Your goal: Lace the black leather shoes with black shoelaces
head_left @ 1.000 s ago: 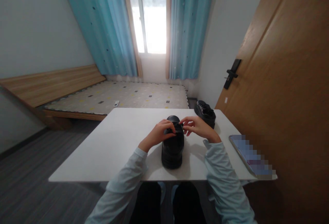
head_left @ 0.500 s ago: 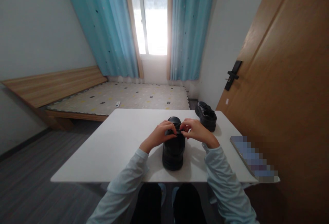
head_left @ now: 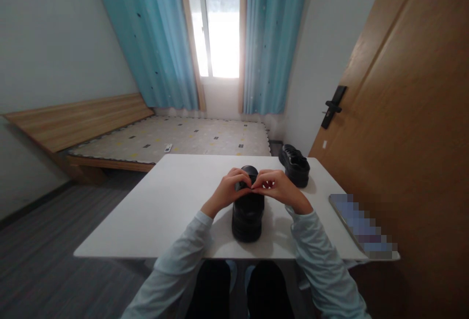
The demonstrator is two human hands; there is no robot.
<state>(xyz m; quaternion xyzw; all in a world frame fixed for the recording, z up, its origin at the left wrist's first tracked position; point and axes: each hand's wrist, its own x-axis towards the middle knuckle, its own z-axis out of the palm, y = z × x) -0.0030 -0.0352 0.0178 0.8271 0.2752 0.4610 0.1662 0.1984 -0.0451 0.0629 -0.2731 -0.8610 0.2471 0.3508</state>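
A black shoe [head_left: 247, 216] stands on the white table [head_left: 146, 211] in front of me, its toe pointing away and its heel towards me. Over its lacing, my left hand [head_left: 234, 184] is closed in a pinch on the dark shoelace. My right hand [head_left: 273, 184] pinches at the same spot, its fingertips meeting those of the left. The lace itself is mostly hidden behind my fingers. To the right and farther back sits a second black shoe [head_left: 296, 166], laced and touched by neither hand.
A flat, pixelated tablet-like thing [head_left: 361, 226] lies along the table's right edge. Beyond the table is a bed [head_left: 190, 136] with a small white remote [head_left: 168, 148] on it. A wooden door [head_left: 399, 114] with a black handle stands close on the right.
My right hand has moved slightly left, so the fingertips of both hands now meet over the lacing; before, a small gap lay between them. The shoes stay where they were.
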